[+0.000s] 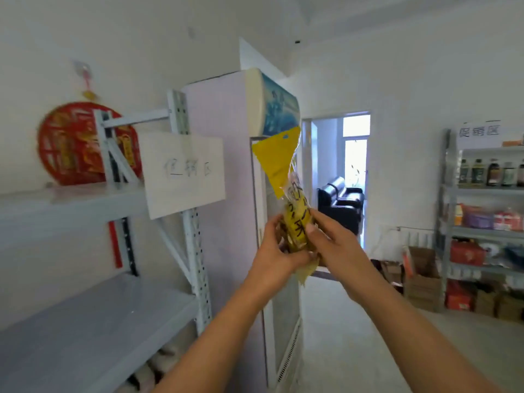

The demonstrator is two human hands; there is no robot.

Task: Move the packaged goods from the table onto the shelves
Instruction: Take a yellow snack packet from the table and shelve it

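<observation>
A yellow packaged good (pixel 295 211) with black characters and a yellow header flap stands upright in front of me, held up at chest height. My left hand (pixel 276 248) grips its lower left side and my right hand (pixel 331 239) grips its lower right side, thumbs on the front. The grey metal shelves (pixel 93 316) stand to the left, below and beside the package, with bare boards. The table is out of view.
A white drinks fridge (pixel 226 177) stands right behind the package. A paper sign (pixel 184 173) hangs on the shelf post. A second stocked shelf (pixel 487 217) and cardboard boxes (pixel 422 279) are at the right. A doorway (pixel 340 177) opens beyond.
</observation>
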